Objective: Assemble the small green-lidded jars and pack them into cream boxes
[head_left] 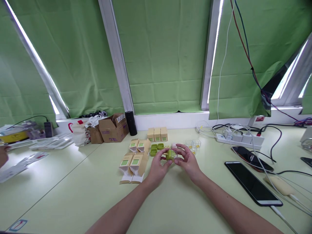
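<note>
Both of my hands hold a small green container with a clear part [171,154] above the table. My left hand [157,167] pinches its green side, while my right hand [188,162] has its fingers around the clear end. Just behind my left hand lie several small square green cups [153,151]. Several clear cups with yellowish bits inside [196,144] sit beyond my right hand. To the left are opened small cardboard boxes [136,162] with green squares on them. Three closed small boxes [157,134] stand in a row farther back.
A black cylinder [131,123] and a brown carton [113,127] stand against the back wall. On the right lie a large phone [253,182], a second phone [252,158], a power strip [240,139] and many cables. Another person's hand [3,156] shows at the left edge.
</note>
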Available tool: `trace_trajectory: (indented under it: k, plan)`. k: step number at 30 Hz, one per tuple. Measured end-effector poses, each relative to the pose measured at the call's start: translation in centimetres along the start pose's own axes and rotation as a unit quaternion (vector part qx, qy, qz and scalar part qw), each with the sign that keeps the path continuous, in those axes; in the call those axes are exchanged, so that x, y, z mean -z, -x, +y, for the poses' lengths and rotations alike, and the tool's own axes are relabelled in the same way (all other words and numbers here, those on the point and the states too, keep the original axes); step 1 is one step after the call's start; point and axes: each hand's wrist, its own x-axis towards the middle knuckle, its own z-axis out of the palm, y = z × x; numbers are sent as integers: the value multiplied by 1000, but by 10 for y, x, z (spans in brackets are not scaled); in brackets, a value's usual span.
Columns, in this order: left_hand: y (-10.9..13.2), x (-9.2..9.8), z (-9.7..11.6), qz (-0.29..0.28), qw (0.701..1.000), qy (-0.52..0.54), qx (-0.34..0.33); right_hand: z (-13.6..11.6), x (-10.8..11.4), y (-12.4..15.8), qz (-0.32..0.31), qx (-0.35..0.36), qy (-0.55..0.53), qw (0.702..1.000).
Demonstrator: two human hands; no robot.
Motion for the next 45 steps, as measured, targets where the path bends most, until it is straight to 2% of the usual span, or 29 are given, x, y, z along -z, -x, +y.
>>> trace_trajectory:
  k: [3, 7, 14, 23, 45]
  plan:
    - [0, 2, 0, 13, 998, -52, -12, 0, 3, -2, 14, 17, 14, 1000]
    - [1, 5, -3, 20, 992, -125, -21, 1, 7, -5, 66, 23, 48, 996]
    - [4, 4, -9, -20, 977, -210, -32, 5, 11, -9, 124, 17, 87, 988]
    - [7, 1, -2, -49, 963, -264, 5, 7, 12, -9, 138, 17, 97, 986]
    - [9, 1, 1, -63, 944, -323, 17, 5, 10, -9, 130, 8, 103, 986]
